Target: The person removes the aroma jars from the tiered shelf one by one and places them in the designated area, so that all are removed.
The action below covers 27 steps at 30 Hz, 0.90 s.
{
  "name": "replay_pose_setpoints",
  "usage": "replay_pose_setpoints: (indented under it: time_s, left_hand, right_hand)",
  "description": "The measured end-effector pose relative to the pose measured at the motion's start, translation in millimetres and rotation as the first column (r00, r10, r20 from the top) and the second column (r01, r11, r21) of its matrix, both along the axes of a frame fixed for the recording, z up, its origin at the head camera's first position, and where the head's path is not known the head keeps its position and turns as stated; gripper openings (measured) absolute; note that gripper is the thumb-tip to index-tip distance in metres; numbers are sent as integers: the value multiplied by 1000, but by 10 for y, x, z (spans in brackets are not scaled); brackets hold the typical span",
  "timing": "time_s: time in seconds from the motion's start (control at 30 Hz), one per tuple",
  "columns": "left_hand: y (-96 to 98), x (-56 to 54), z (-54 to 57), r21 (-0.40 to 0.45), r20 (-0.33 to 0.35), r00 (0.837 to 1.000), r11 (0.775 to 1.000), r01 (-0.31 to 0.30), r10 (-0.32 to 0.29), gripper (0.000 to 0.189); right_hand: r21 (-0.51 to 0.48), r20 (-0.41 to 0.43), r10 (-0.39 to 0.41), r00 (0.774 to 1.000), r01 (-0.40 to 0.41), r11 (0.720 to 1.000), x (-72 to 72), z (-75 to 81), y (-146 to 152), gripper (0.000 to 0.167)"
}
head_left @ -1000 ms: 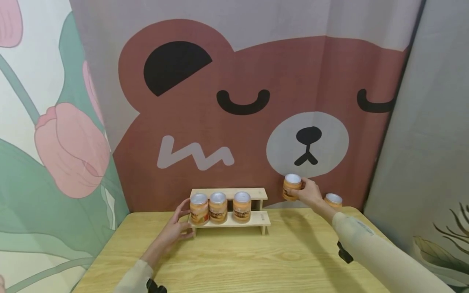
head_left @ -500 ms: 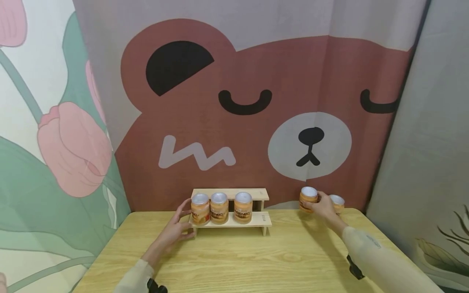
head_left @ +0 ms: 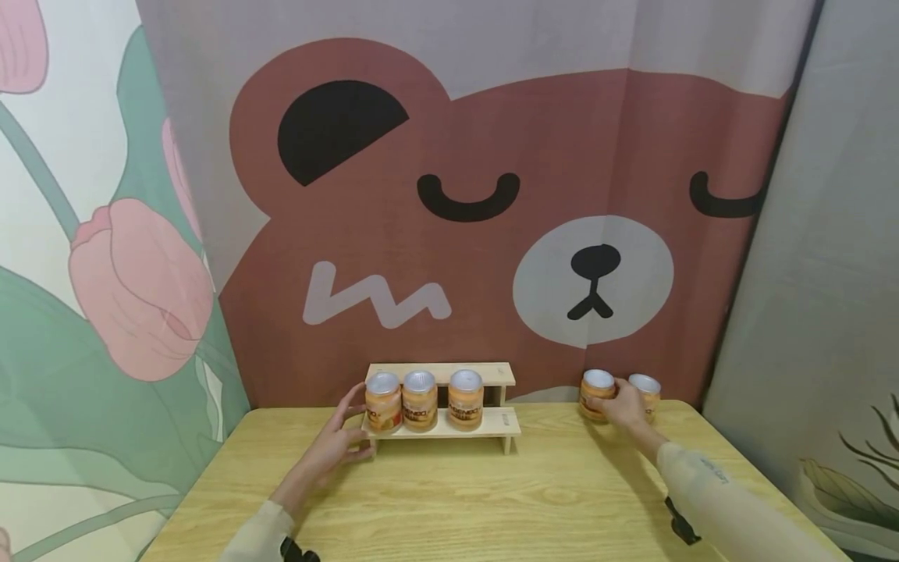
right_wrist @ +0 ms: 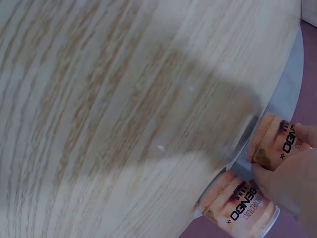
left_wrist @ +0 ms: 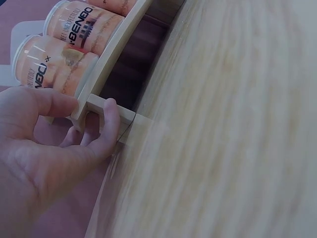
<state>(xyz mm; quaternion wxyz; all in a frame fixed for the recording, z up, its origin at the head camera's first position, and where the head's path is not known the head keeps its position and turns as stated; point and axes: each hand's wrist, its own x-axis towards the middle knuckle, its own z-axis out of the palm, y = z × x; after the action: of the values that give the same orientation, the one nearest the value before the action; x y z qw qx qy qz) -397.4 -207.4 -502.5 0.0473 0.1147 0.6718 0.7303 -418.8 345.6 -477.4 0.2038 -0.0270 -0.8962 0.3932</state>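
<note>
My right hand (head_left: 630, 407) holds an orange can (head_left: 597, 379) with a silver lid by its sides, upright at the table's back right. In the right wrist view the held can (right_wrist: 270, 141) has its base close over the tabletop, thumb and fingers on either side. Just right of it stands a matching can (head_left: 646, 383), partly hidden by the hand. My left hand (head_left: 328, 446) grips the left end of a two-step wooden rack (head_left: 500, 422); in the left wrist view its thumb lies at the rack's leg (left_wrist: 124, 111). Three similar cans (head_left: 420, 402) stand on the lower step.
The rack's upper step (head_left: 477, 371) stands behind the cans against a bear-print curtain (head_left: 351, 336). The wooden table (head_left: 492, 499) ends at the curtain. A flower-print curtain (head_left: 140, 289) hangs at left and a grey one (head_left: 808, 273) at right.
My right hand has carried the can rightward and down to the tabletop beside the other can. The left hand stays at the rack.
</note>
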Motion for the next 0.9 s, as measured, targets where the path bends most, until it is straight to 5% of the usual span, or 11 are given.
replay_pose_setpoints:
  time_s: [0.6, 0.9]
  left_hand:
    - [-11, 60, 51, -18, 6, 1000, 1000, -2, 2, 92]
    - [2, 38, 23, -9, -12, 1000, 1000, 0, 0, 91]
  right_hand:
    - [35, 12, -59, 998, 58, 998, 70, -80, -5, 62]
    - [78, 15, -10, 1000, 9, 997, 61, 105, 8, 72]
